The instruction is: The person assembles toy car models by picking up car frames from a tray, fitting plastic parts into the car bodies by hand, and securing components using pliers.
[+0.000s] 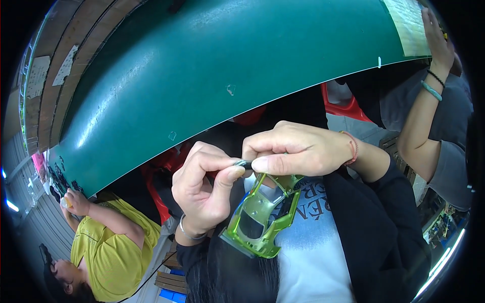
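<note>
A translucent green toy car body [258, 206] with window openings hangs below my fingers, in front of my chest. My right hand [303, 149] is closed at its upper end, thumb against curled fingers, gripping the shell there. A small dark piece [243, 164] sits at the same end, where the fingertips of both hands meet. Thumb and forefinger of my left hand [204, 184] pinch that piece; its other fingers are curled. Whether the dark piece is attached to the shell is hidden by my fingers.
Beyond my hands stretches a green table [212, 76] with a pale edge. Cardboard partitions [65, 65] stand at its far left. A person in a yellow top [113, 247] works at left near small black parts [60, 177]. Another person's arm [422, 118] rests by a paper sheet [408, 28] at right.
</note>
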Demonstrator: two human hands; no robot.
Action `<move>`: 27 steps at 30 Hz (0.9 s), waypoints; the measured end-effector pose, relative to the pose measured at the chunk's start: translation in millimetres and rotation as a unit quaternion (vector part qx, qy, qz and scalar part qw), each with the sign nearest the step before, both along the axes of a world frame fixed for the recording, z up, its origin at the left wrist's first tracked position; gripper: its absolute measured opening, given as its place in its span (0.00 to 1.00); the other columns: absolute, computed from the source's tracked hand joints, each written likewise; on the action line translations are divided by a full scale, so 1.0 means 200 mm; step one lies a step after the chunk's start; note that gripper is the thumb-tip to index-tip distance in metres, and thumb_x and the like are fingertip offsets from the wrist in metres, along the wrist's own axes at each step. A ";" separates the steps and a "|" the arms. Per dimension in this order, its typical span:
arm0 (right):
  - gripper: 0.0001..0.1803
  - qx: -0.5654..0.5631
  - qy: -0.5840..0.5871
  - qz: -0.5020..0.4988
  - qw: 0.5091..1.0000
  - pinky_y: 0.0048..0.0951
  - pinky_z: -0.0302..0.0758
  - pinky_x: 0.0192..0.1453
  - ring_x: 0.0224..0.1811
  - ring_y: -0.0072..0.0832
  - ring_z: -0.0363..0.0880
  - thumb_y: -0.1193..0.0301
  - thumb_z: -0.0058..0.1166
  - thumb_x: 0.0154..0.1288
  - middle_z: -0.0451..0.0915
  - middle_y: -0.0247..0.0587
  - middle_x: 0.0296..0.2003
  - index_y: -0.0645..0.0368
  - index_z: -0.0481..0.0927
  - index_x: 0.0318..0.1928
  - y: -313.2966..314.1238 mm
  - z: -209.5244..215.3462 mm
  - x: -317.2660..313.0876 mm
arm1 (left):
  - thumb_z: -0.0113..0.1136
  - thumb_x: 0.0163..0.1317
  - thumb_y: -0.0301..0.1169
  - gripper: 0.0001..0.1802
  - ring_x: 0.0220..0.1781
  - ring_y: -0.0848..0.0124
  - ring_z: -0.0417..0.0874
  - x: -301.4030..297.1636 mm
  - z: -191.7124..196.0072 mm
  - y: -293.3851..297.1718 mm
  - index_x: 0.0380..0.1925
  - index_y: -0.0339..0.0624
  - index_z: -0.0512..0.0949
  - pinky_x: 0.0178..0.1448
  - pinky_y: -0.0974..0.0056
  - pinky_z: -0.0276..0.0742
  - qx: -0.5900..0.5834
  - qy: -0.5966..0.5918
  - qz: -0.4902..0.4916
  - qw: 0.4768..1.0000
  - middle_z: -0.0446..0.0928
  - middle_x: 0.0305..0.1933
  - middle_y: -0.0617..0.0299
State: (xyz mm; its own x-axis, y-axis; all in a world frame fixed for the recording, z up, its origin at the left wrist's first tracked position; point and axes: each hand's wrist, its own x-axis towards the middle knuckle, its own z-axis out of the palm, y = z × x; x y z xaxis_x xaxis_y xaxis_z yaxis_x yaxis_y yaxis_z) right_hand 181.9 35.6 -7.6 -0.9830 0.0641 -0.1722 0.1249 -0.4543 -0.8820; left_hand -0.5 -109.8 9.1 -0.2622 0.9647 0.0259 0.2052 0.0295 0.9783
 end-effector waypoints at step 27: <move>0.14 -0.012 -0.032 0.078 0.996 0.24 0.80 0.43 0.38 0.19 0.85 0.71 0.60 0.77 0.91 0.42 0.38 0.69 0.88 0.53 0.02 -0.03 -0.11 | 0.74 0.56 0.18 0.07 0.20 0.70 0.70 -0.01 -0.09 -0.01 0.30 0.35 0.82 0.28 0.66 0.62 0.068 0.045 0.022 0.996 0.76 0.22 0.61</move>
State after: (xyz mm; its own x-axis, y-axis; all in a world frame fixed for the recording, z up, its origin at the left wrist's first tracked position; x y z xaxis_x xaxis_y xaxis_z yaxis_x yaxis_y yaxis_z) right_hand 159.0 39.2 -14.6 -0.9676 -0.0932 -0.2346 0.2513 -0.4455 -0.8593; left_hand -2.1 -112.0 -9.3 -0.2958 0.9381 0.1801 0.2936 -0.0901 0.9517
